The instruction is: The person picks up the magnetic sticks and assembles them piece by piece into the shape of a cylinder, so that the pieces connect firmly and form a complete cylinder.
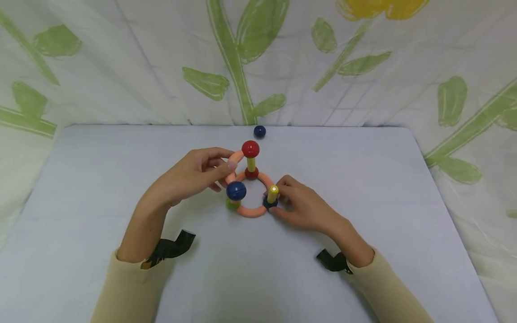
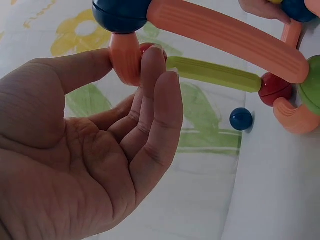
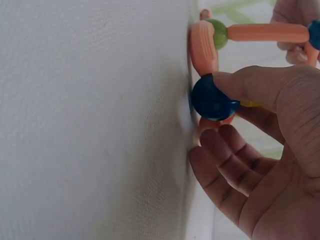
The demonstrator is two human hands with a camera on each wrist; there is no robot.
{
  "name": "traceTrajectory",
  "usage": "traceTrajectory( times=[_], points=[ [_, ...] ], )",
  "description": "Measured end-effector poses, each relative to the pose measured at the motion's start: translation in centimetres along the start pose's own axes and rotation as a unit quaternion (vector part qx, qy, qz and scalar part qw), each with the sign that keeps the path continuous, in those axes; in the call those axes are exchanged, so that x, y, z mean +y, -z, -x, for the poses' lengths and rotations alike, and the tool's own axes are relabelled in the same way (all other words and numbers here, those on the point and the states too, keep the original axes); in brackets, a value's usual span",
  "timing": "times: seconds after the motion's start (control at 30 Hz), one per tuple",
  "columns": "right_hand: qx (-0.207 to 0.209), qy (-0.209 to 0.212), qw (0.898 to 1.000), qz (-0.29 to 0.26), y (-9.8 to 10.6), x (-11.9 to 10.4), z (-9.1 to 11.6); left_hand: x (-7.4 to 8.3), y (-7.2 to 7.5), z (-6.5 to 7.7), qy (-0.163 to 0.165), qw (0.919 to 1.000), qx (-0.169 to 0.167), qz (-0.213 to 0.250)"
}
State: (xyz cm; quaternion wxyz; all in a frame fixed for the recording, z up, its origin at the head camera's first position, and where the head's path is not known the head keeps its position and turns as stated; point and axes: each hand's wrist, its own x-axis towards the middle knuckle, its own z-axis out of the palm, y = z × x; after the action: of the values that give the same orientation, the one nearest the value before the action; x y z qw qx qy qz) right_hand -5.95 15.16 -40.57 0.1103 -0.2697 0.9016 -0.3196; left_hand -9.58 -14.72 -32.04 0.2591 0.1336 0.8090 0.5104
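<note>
A small frame of balls and rods stands on the table, its base a ring of curved orange rods (image 1: 251, 212). My left hand (image 1: 190, 175) pinches an upper curved orange rod (image 2: 125, 62), which runs between a blue ball (image 1: 236, 191) and a red ball (image 1: 251, 149). An orange upright (image 2: 225, 37) joins that blue ball to a green ball (image 3: 219, 34) below; a yellow-green upright (image 2: 215, 73) bears the red one. My right hand (image 1: 304, 206) holds the dark blue base ball (image 3: 212, 98), thumb against it. From this ball rises a yellow rod (image 1: 273, 194) with a bare top.
Behind the frame, a loose dark blue ball (image 1: 260, 131) lies near the back edge of the white table (image 1: 101, 179). A white cloth (image 1: 161, 54) with painted green leaves hangs beyond. Dark wrist devices (image 1: 173, 246) are strapped below both hands.
</note>
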Motion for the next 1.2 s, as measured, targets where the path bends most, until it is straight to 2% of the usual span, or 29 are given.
traceTrajectory(
  times=[0.23, 0.53, 0.93, 1.2],
  points=[
    [-0.003, -0.005, 1.0, 0.011, -0.2, 0.0, -0.4, -0.4, 0.0, 0.5, -0.002, 0.9999, 0.017, 0.002],
    [0.0, 0.005, 1.0, 0.001, -0.3, -0.1, -0.2, -0.4, -0.2, 0.4, -0.013, 0.9998, 0.013, 0.01],
    [0.007, 0.019, 1.0, -0.023, -0.9, -0.3, -0.4, -0.2, -0.1, 0.2, -0.021, 0.9997, 0.016, -0.004],
    [0.021, 0.019, 1.0, -0.013, -1.8, -0.9, -0.7, -0.3, 0.2, -0.1, -0.039, 0.9991, 0.016, -0.007]
  ],
)
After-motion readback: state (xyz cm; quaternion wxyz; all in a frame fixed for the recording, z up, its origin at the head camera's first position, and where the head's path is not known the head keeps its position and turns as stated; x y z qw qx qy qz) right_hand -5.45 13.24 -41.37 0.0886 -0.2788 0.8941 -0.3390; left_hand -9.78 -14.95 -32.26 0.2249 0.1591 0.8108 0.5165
